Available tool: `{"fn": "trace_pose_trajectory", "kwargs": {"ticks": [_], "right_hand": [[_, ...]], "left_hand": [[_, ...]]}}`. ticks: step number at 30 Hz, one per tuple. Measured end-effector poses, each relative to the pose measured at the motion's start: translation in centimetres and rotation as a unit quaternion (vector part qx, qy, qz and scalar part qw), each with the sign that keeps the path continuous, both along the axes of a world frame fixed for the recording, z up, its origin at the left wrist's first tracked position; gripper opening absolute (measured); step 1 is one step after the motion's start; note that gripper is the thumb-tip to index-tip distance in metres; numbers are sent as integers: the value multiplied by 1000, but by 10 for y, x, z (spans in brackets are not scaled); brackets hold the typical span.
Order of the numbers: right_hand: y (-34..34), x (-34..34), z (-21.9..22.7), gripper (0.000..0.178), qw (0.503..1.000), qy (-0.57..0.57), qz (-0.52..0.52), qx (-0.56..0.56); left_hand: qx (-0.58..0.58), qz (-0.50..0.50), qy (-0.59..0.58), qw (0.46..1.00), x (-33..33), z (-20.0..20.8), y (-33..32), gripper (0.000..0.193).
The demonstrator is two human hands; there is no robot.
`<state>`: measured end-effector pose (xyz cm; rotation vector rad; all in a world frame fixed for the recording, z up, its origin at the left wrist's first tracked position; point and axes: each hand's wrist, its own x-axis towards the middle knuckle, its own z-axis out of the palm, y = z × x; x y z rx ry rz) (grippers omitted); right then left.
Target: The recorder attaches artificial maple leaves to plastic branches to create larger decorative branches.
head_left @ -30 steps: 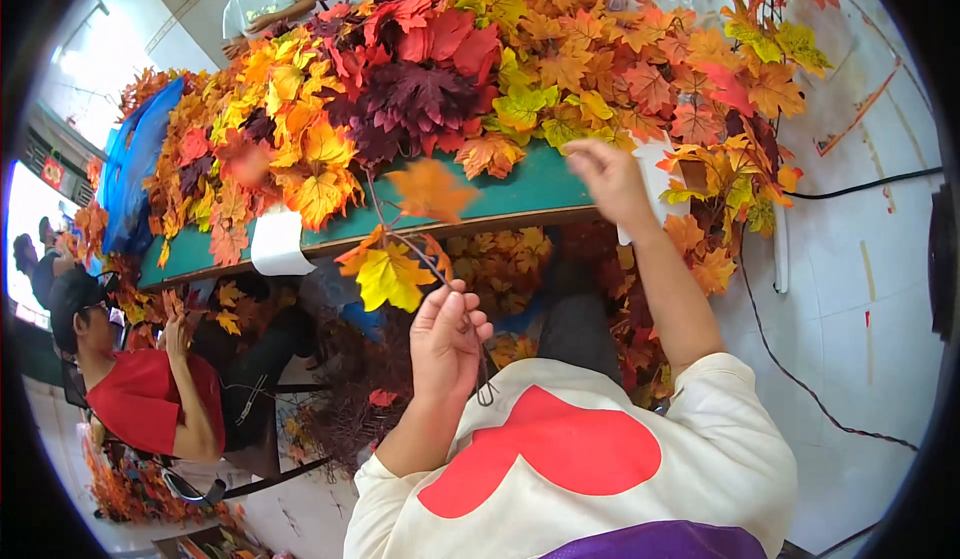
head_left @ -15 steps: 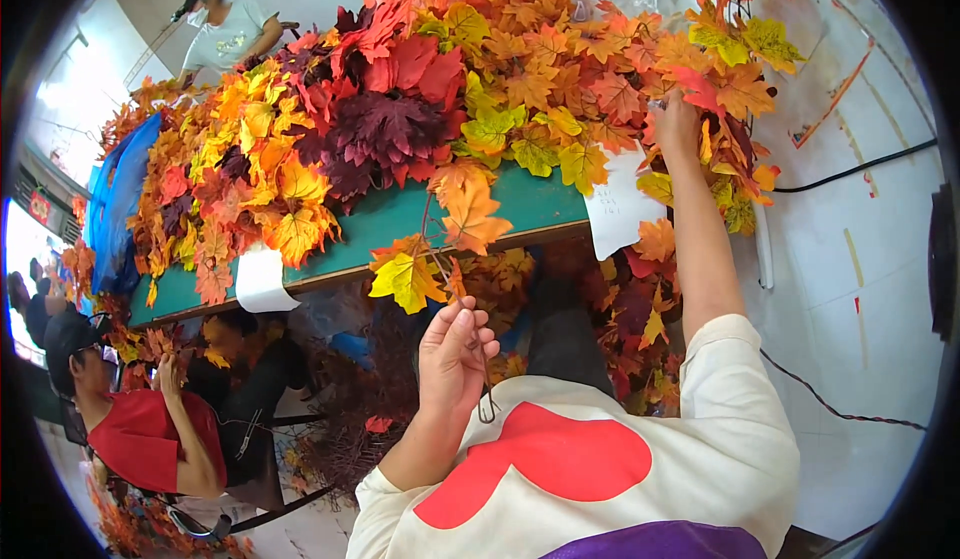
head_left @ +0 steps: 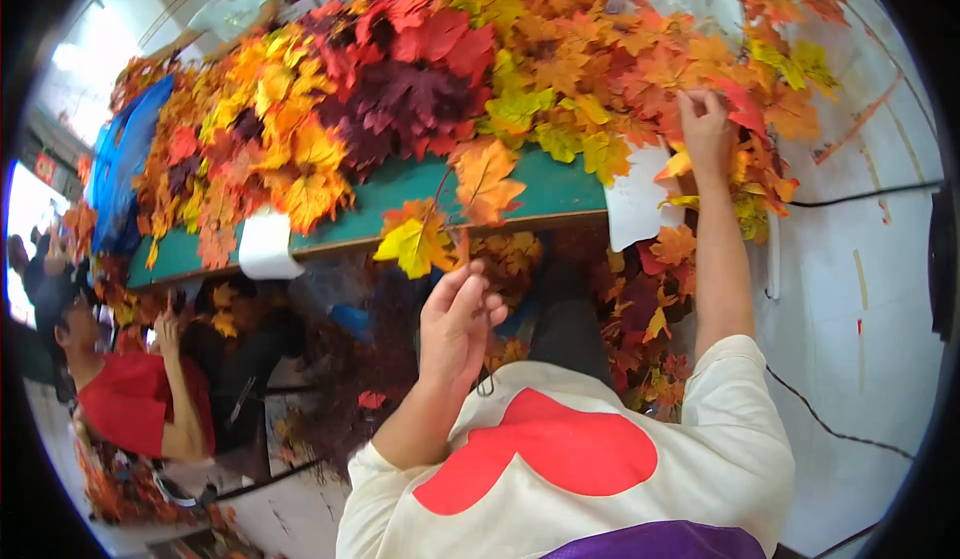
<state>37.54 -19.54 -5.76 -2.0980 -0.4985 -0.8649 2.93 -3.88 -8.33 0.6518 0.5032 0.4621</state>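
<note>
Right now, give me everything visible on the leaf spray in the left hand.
The leaf spray has a thin, dark reddish-brown stem, an orange leaf at its far end, a yellow-and-orange leaf lower left, and a wire-like loop below the hand. The leaves look like printed fabric. The left hand pinches the stem, leaves pointing away from the wearer; fingers hide its middle.

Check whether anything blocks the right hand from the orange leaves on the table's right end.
Nothing visible does: the right hand is right at the orange leaves, though whether its fingertips touch them is unclear. The white paper hangs over the table edge, left of the forearm, out of the way.
</note>
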Motion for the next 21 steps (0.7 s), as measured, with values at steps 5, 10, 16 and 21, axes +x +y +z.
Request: {"fn": "trace_pose_trajectory", "kwargs": {"ticks": [5,10,16,21], "right_hand": [[13,0,5,14,982,-130,138,-1],[44,-39,25,8,921,76,345,168],[69,-131,47,7,880,38,452,137],[71,-197,38,10,811,6,583,48]], "left_hand": [[69,0,1,998,13,2,10,21],[159,39,3,986,11,-3,20,18],[313,136,47,939,-10,-3,37,19],[476,207,108,848,-29,-1,48,17]]}}
